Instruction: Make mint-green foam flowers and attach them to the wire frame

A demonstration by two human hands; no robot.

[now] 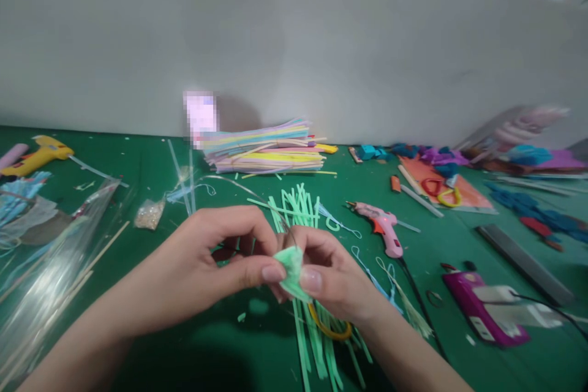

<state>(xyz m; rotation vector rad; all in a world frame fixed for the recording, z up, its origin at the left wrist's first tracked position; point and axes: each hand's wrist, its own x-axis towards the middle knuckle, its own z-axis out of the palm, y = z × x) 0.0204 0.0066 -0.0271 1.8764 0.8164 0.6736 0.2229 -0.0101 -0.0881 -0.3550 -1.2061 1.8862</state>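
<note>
Between my two hands is a small mint-green fuzzy piece (291,269), apparently made of pipe cleaner. My left hand (225,257) pinches its left side between thumb and fingers. On its right side the thumb and curled fingers of my right hand (337,269) press against it. A thin wire (243,187) arcs from the piece up and to the left, over my left hand. Below and behind my hands lie loose mint-green pipe cleaners (316,343), with a yellow scissor-like handle (337,335) on them, partly hidden by my right hand.
Pastel pipe cleaner bundles (271,150) lie by the wall. A pink glue gun (383,223), its cord trailing, and a purple power strip (480,306) are on the right. At left are a yellow glue gun (43,156), a bead bag (149,214) and clear plastic sleeves (59,251).
</note>
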